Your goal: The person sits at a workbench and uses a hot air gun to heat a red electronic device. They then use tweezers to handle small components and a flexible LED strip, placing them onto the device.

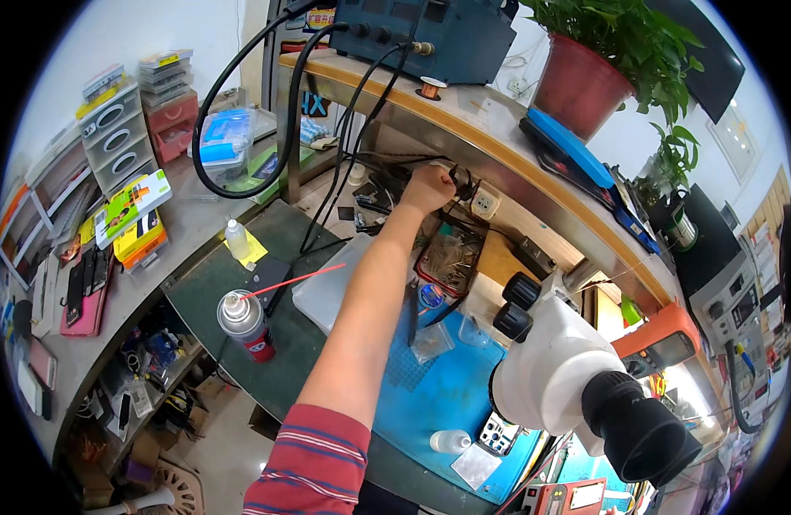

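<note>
— Curled fingers on the left hand (429, 188): clamped on anything?
— Can't tell. Dark cables (466, 185) lie just beside it, near the pale socket (485, 203), under the shelf (473, 118).
— Which step?
— Reaching in, I'd judge; the next move calls for care among those cables.

Scene is well lit overall; blue mat (443, 378), L of white microscope (546, 369), is evenly lit w/ soft shadows. Burnt-out glare is seen just R of scope. Under upper shelf (473, 100), above scope, light is dimmed; fine detail at left hand (428, 189) is lost. Shelf edge is bowed by fisheye; far R of scope, rim is softened, corners blacked out.
</note>
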Motion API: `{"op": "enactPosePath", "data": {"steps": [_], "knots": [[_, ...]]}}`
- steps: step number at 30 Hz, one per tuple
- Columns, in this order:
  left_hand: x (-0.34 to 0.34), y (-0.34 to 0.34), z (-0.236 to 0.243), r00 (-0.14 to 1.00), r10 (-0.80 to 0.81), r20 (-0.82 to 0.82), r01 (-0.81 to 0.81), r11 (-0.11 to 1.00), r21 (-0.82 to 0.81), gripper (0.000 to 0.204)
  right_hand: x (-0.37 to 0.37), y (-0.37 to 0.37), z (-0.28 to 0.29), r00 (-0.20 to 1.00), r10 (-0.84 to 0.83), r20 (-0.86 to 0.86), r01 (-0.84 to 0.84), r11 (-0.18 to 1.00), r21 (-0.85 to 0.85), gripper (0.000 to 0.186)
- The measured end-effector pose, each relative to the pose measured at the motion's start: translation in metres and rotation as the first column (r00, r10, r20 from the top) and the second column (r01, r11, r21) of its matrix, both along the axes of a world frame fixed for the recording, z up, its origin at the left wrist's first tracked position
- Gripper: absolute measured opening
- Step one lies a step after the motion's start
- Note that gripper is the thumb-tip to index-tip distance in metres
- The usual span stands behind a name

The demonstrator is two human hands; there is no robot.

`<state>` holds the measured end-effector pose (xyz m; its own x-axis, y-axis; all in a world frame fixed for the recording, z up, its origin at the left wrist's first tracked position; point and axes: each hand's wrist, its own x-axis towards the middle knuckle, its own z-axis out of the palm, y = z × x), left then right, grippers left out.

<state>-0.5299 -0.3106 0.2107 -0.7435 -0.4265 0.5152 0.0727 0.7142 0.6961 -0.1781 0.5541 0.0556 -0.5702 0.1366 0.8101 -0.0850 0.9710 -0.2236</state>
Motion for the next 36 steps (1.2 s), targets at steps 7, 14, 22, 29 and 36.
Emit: {"op": "enactPosePath", "data": {"steps": [7, 14, 22, 29, 36], "knots": [[0.037, 0.035, 0.022, 0.974, -0.12, 0.193, 0.137, 0.987, -0.078, 0.023, 0.001, 0.002, -0.006, 1.0, -0.005, -0.008, 0.005, 0.997, -0.081, 0.045], [-0.02, 0.085, -0.01, 0.974, -0.132, 0.182, 0.171, 0.962, -0.215, 0.024, 0.023, 0.009, 0.012, 0.999, -0.028, 0.038, 0.028, 1.0, -0.003, 0.049], [-0.047, 0.128, -0.06, 0.977, 0.019, 0.214, 0.086, 0.877, -0.473, 0.016, -0.004, 0.003, 0.005, 0.996, 0.024, 0.087, -0.022, 0.999, -0.025, 0.049], [-0.044, 0.113, -0.057, 0.987, 0.151, 0.053, -0.11, 0.879, -0.465, 0.014, -0.014, -0.005, 0.008, 0.994, 0.043, 0.097, -0.038, 0.997, -0.061, 0.048], [0.01, 0.098, -0.015, 0.845, -0.422, 0.328, 0.474, 0.876, -0.094, 0.033, -0.001, -0.003, 0.009, 0.993, 0.028, 0.113, -0.016, 0.994, -0.106, 0.048]]}}
